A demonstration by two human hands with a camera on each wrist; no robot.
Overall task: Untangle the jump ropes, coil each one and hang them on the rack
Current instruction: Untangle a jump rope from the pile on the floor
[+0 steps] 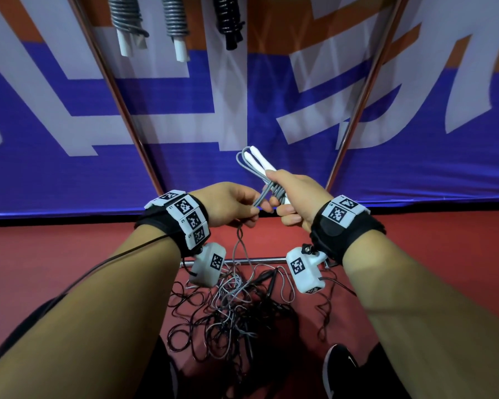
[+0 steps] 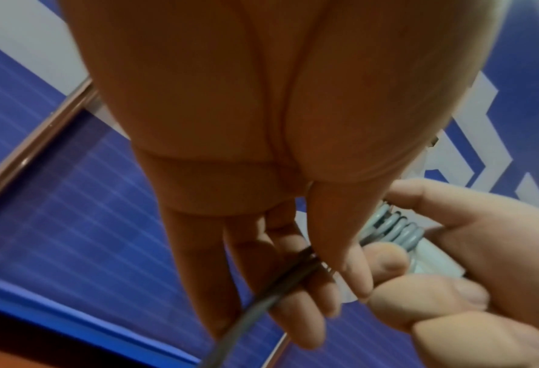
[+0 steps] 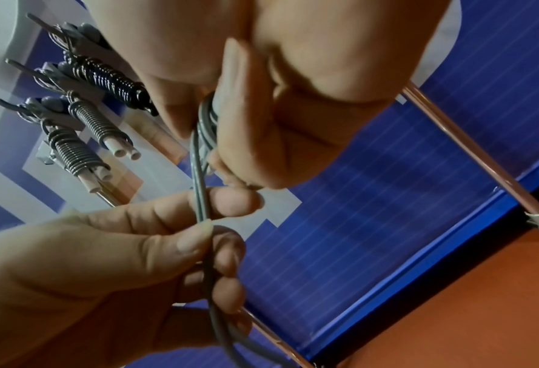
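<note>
Right hand [image 1: 296, 197] closed round two white handles [image 1: 261, 160] plus a few turns of grey rope [image 1: 274, 191] wrapped on them; handles stick up and away from the fist, tips toward the banner. Small grey loop [image 1: 241, 159] pokes out beside the handle tips. Left hand [image 1: 228, 204] just beside the right, thumb and forefinger pinching the doubled grey rope right below the wraps, other fingers curled under it. Right wrist view: two grey strands run side by side from the right fist down through the left thumb [image 3: 179, 239] pinch. Left wrist view: rope crosses the left fingers [image 2: 305, 293] and exits toward the bottom edge; wraps on the handles visible by the right fingers.

From the left hand the grey rope drops, twisted, to a tangled pile of ropes [image 1: 236, 306] on the red floor [image 1: 69, 240] between the forearms, black and grey strands mixed, close to the rack's low crossbar [image 1: 260, 259].

Rack poles [image 1: 121, 108] slant up either side of the hands. Near the top edge three coiled ropes hang on the rack: two grey coils with white handles [image 1: 127, 21], one black coil [image 1: 228, 18] to their right. Blue, white and orange banner [image 1: 415, 139] behind. Black shoe [image 1: 339, 370] at the bottom edge.
</note>
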